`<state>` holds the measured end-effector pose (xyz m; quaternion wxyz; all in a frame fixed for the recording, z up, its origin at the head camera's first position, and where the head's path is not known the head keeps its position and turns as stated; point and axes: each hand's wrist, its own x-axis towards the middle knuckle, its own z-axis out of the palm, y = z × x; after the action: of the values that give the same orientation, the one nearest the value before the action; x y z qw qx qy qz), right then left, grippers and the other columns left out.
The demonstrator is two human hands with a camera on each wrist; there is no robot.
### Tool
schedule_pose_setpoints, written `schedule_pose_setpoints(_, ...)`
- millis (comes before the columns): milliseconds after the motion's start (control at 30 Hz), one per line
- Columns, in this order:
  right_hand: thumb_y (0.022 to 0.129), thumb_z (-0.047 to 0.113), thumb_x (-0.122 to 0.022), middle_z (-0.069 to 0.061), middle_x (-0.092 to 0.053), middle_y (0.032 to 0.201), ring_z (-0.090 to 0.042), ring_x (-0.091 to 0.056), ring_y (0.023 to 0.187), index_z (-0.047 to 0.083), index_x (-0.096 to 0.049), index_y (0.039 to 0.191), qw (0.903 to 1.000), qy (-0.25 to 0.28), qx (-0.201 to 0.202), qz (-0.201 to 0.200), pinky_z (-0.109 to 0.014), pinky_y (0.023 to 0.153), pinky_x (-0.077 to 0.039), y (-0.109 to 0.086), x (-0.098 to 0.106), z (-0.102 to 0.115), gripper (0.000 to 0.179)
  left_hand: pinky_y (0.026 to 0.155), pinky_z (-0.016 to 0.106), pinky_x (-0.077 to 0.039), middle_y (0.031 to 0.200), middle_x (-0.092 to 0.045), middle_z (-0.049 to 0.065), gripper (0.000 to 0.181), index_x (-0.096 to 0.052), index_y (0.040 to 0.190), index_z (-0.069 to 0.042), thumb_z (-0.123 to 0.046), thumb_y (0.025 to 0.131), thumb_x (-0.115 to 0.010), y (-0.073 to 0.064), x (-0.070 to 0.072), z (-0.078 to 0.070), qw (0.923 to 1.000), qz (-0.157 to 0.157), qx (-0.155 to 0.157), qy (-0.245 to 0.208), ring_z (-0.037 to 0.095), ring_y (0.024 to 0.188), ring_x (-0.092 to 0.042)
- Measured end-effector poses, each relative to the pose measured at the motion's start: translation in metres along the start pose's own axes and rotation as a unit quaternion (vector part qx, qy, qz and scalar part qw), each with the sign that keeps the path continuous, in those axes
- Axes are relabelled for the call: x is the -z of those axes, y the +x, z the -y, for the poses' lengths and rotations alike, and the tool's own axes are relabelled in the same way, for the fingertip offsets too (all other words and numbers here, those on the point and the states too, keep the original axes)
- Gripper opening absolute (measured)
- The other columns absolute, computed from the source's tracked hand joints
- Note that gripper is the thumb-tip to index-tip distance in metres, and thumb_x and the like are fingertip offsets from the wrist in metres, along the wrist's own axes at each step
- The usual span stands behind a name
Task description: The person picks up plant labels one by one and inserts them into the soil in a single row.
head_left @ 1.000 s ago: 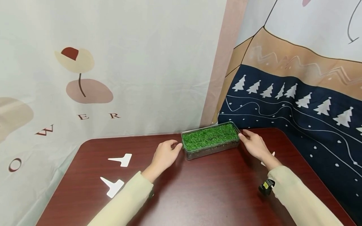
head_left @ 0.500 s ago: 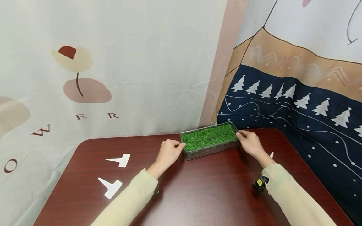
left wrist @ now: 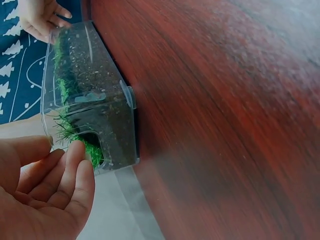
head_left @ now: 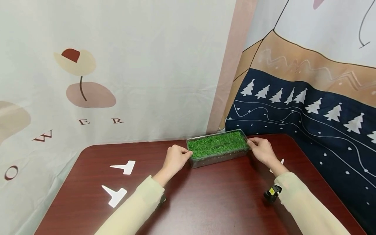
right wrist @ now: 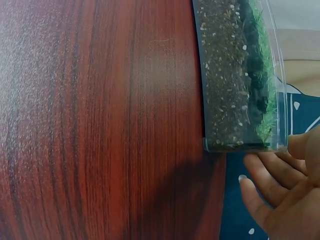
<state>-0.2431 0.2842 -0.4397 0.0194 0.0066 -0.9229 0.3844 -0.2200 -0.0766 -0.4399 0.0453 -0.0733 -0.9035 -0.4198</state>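
Observation:
A clear plastic planter box [head_left: 218,158] of dark pebbly soil, topped with short green grass [head_left: 217,143], stands near the table's back edge. My left hand [head_left: 173,160] pinches the rim at its left end between thumb and fingertips. At the opposite end, my right hand [head_left: 262,151] holds the rim, thumb on top. In the right wrist view, the fingers of the right hand [right wrist: 285,185] lie against the box's end wall [right wrist: 245,149]. The left wrist view has soil [left wrist: 95,55] showing through the long side.
White T-shaped plant labels [head_left: 126,167] lie on the dark red table [head_left: 214,199] at the left. Another white piece [head_left: 282,161] is partly hidden behind the right wrist. A printed curtain [head_left: 152,81] hangs behind the table.
My hands have closed in on both ends of the planter box and taken hold of its rim. The box has shifted slightly towards me. The labels have not moved.

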Motion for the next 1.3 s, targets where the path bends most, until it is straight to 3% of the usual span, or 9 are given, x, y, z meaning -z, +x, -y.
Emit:
schedule_pose_setpoints(167,0.111,0.019,-0.053,-0.022,-0.075,0.113,-0.036,-0.07,0.102,-0.007,-0.071,0.124,1.0,-0.001,-0.006,-0.003,-0.051,0.089,-0.053,-0.004,0.002,0.002,0.035,0.069,0.032,-0.052,0.068,-0.075,0.005,0.016,-0.086,0.084,-0.01,-0.019,0.095,-0.078,-0.004,0.004,0.001,0.9999,0.008,0.013,0.0,0.01,0.063,-0.058)
schedule_pose_setpoints(467,0.108,0.018,-0.058,-0.014,-0.078,0.095,-0.033,-0.07,0.096,-0.004,-0.076,0.115,0.9997,-0.015,0.013,-0.011,-0.04,0.079,-0.051,-0.013,0.004,0.001,0.03,0.077,0.039,-0.057,0.061,-0.071,0.008,0.017,-0.086,0.084,-0.01,-0.018,0.096,-0.077,-0.01,0.009,0.001,0.9994,0.023,0.022,-0.011,0.01,0.054,-0.061)
schedule_pose_setpoints(667,0.107,0.017,-0.061,-0.014,-0.078,0.095,-0.029,-0.071,0.093,-0.004,-0.077,0.113,0.9995,-0.012,0.026,-0.016,-0.038,0.076,-0.051,-0.021,0.002,0.001,0.027,0.074,0.038,-0.056,0.061,-0.072,0.008,0.017,-0.086,0.083,-0.01,-0.018,0.096,-0.077,-0.015,0.011,0.003,0.9992,0.029,0.023,-0.013,0.01,0.053,-0.061)
schedule_pose_setpoints(833,0.107,0.016,-0.061,-0.014,-0.079,0.098,-0.028,-0.071,0.093,-0.004,-0.077,0.113,0.999,-0.019,0.033,-0.023,-0.038,0.076,-0.052,-0.025,0.0,0.0,0.027,0.081,0.042,-0.056,0.061,-0.071,0.007,0.018,-0.086,0.082,-0.011,-0.018,0.096,-0.077,-0.018,0.014,0.003,0.9994,0.028,0.019,-0.011,0.01,0.055,-0.061)
schedule_pose_setpoints(1067,0.106,0.016,-0.061,-0.012,-0.079,0.096,-0.022,-0.067,0.086,-0.003,-0.078,0.111,0.9988,-0.024,0.036,-0.024,-0.035,0.072,-0.05,-0.032,-0.002,0.002,0.026,0.071,0.034,-0.052,0.059,-0.07,0.007,0.024,-0.084,0.073,-0.014,-0.017,0.096,-0.076,-0.024,0.017,0.007,0.9992,0.03,0.02,-0.013,0.01,0.055,-0.057)
schedule_pose_setpoints(1300,0.105,0.014,-0.062,-0.01,-0.079,0.094,-0.018,-0.064,0.08,-0.003,-0.078,0.111,0.9986,-0.027,0.038,-0.027,-0.033,0.068,-0.048,-0.038,-0.008,0.005,0.024,0.072,0.034,-0.052,0.057,-0.069,0.006,0.026,-0.082,0.07,-0.013,-0.016,0.096,-0.076,-0.031,0.021,0.012,0.9993,0.026,0.019,-0.016,0.01,0.054,-0.057)
